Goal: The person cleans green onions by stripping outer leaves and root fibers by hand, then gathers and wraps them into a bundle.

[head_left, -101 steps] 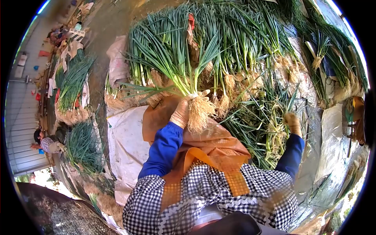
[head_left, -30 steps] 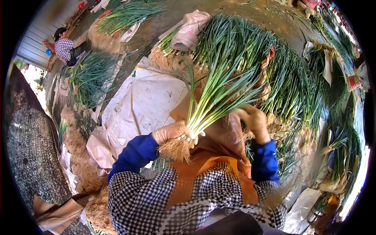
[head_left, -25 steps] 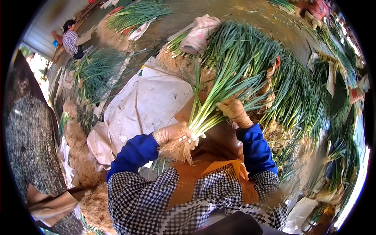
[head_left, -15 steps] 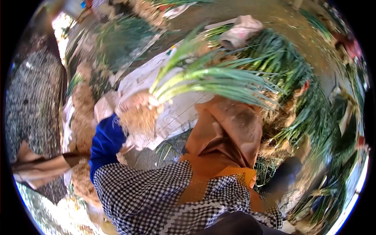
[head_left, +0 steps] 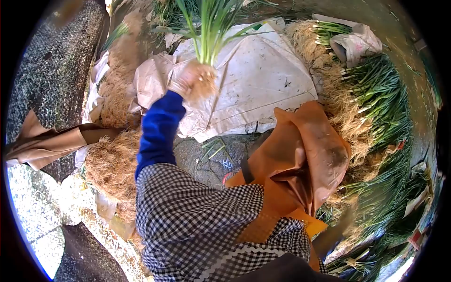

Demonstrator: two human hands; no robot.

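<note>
My left hand [head_left: 186, 81], in a blue cuff below a black-and-white checked sleeve, is closed around the root end of a bunch of green onions [head_left: 209, 40]. The bunch stands upright with its leaves pointing to the far edge of the view and its tan, stringy roots beside my fingers. Motion slightly blurs hand and roots. Beneath them lies a pale, dirt-specked sheet [head_left: 263, 75]. My right hand does not show.
A long pile of green onions [head_left: 380, 89] curves down the right side, roots inward. A whitish cloth roll [head_left: 358, 44] rests on it. Root heaps [head_left: 115, 164] line the left. A brown apron [head_left: 319, 150] covers my lap; dark mesh sheeting [head_left: 56, 70] is at far left.
My left hand still grips the green onions. Their leaves, earlier stretched to the right, now point upward and away. The view has shifted, and more of the pale sheet shows.
</note>
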